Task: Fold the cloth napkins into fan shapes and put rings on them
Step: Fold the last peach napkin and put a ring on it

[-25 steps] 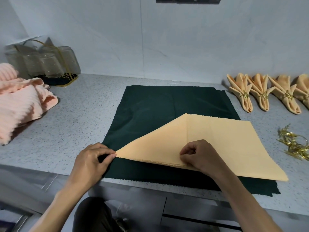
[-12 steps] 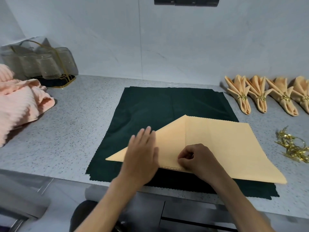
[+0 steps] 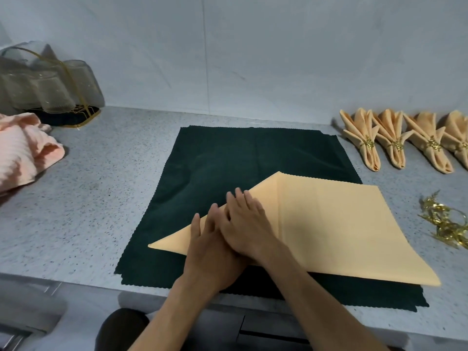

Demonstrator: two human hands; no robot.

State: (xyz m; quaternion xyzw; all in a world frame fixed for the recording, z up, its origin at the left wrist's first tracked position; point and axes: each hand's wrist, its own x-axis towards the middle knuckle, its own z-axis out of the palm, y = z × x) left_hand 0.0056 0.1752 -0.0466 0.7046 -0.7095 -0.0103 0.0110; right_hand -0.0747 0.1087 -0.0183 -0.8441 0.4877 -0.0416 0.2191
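Observation:
A peach cloth napkin (image 3: 334,224), folded into a triangle, lies on a stack of dark green cloths (image 3: 228,160) on the counter. My left hand (image 3: 210,252) lies flat on the napkin's left part, fingers straight. My right hand (image 3: 248,224) presses flat beside it and partly overlaps it, fingers reaching the napkin's upper left edge. Several finished peach fan napkins with gold rings (image 3: 395,143) lie in a row at the back right. Loose gold rings (image 3: 448,221) lie to the right of the napkin.
The speckled grey counter (image 3: 96,198) runs along a pale wall. A rack of glasses (image 3: 48,89) stands at the back left, with a pink ribbed towel (image 3: 22,153) in front of it. The counter's front edge is just below my wrists.
My left hand let go of the napkin's left tip and moved right onto the cloth. My right hand opened from its pinch at the lower edge and now lies flat over the left hand.

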